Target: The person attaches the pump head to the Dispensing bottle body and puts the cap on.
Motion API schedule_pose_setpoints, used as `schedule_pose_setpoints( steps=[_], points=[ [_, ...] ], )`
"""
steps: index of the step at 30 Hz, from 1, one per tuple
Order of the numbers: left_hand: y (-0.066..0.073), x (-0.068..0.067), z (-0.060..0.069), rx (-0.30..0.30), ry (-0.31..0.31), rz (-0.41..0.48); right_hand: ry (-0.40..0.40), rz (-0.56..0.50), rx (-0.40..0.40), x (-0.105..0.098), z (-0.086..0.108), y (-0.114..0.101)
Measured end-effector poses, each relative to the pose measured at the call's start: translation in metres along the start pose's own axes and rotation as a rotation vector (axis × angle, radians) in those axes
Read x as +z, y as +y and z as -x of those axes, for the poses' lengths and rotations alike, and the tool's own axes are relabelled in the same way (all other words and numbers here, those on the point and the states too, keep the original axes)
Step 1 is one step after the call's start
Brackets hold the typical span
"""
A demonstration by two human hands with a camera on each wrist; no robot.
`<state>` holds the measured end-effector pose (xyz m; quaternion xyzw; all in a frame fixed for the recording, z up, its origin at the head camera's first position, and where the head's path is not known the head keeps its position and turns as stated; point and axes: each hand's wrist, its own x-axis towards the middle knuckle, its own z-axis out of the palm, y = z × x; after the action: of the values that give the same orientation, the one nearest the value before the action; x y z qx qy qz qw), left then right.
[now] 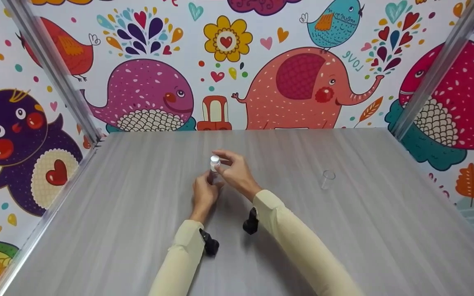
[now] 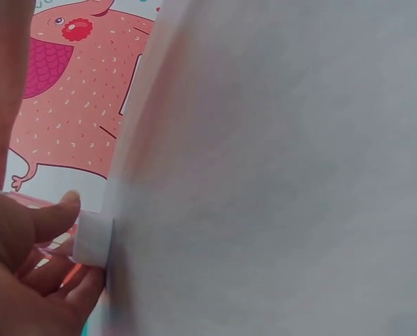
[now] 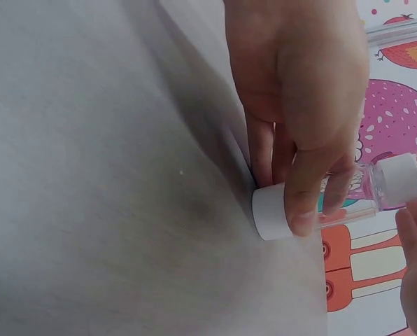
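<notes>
A small clear bottle (image 1: 214, 163) with a white top and a white base stands upright on the table, between the two hands. My left hand (image 1: 206, 193) grips it low down, thumb and fingers around the white base (image 3: 273, 212). Up at the white top (image 3: 400, 176), my right hand (image 1: 235, 170) pinches with thumb and fingertips. In the left wrist view the left hand (image 2: 26, 266) shows beside the white base (image 2: 93, 239). Part of the bottle's body is hidden behind fingers.
On the grey table (image 1: 146, 185), to the right of the hands, stands a small clear cylinder (image 1: 328, 180) with a round rim. Patterned walls with cartoon animals and metal posts (image 1: 426, 82) border the table at the back and sides.
</notes>
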<state>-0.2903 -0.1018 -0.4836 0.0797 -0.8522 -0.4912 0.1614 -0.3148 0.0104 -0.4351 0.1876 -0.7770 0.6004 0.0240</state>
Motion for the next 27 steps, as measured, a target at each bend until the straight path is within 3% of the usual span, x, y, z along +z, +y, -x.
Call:
schedule_pose_setpoints(
  steps=[20,27],
  points=[
    [0.002,0.0002,0.0014,-0.026,-0.001,-0.007,0.057,0.039,0.05,0.0034,0.0014,0.0034],
    [0.0006,0.0011,0.0006,-0.004,0.011,-0.009,0.068,-0.006,0.066,0.0038,0.0009,0.0038]
  ],
)
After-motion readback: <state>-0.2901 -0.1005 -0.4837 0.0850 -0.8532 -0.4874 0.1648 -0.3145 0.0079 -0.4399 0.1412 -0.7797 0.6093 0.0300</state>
